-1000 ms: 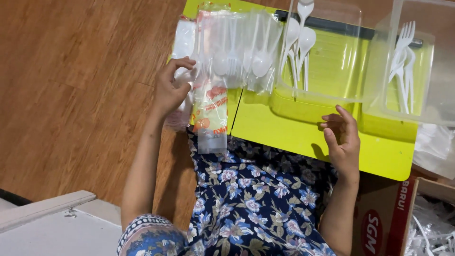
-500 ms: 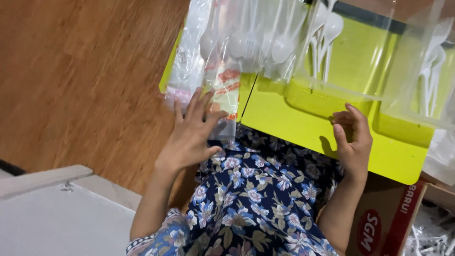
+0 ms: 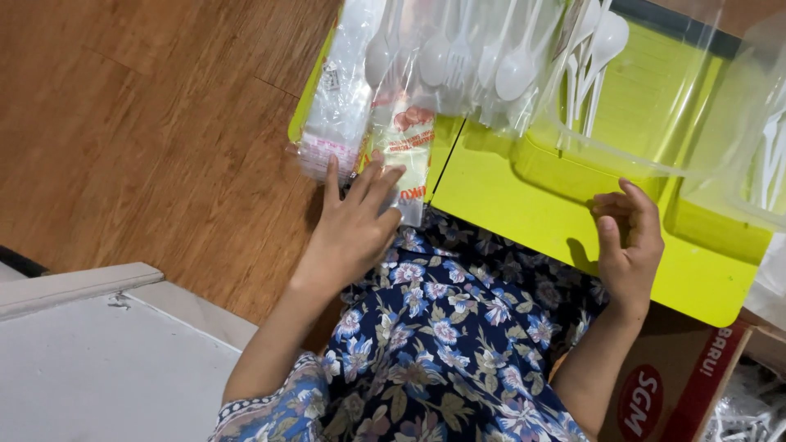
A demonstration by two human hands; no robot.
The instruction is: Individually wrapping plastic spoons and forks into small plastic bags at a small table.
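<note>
Sauce packet (image 3: 407, 155) under spread left hand (image 3: 354, 227), untaken yet; clear cutlery bags (image 3: 458, 57) just beyond the fingertips; right hand (image 3: 629, 245) loosely curled, empty, on yellow tray (image 3: 524, 221).

Bright even light, glare on plastic

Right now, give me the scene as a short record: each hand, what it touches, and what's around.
left hand: fingers spread, open, resting on clear plastic packets at the tray's near-left edge
right hand: fingers curled, open, on the yellow-green tray, holding nothing
clear containers: on the tray, holding white plastic spoons and forks
lap: floral fabric under the tray's near edge
floor: wood
lower right: cardboard box
</note>
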